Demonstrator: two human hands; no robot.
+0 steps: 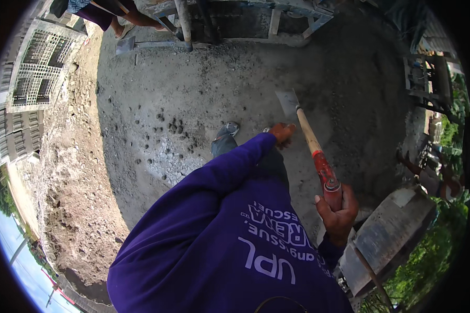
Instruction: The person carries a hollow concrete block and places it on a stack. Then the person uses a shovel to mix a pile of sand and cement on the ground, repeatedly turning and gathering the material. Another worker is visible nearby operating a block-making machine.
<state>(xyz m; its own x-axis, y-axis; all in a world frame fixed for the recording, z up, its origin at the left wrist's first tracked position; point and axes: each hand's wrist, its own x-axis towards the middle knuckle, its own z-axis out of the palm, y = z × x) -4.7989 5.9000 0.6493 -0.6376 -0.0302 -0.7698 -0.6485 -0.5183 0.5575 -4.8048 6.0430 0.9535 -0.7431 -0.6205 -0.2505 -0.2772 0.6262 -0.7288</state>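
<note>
My right hand (pixel 339 215) is wrapped round the red grip of a shovel (pixel 309 134), at the near end of its handle. From there the pale wooden shaft, painted red at its near part, runs forward to a flat grey metal blade (pixel 287 100) that rests on the concrete ground. My left hand (pixel 283 134) is just left of the shaft with a small gap between them. Its fingers hang loosely apart, with nothing seen in them. One of my shoes (pixel 230 128) shows beyond my left sleeve.
Small dark lumps (pixel 175 126) and a whitish powdery patch (pixel 173 159) lie left of my feet. A sandy bank (pixel 78 172) borders the ground at left, beside patterned blocks (pixel 39 68). A wooden frame (pixel 245 39) and a person's legs (pixel 125 23) are ahead. A metal trough (pixel 391 235) stands lower right.
</note>
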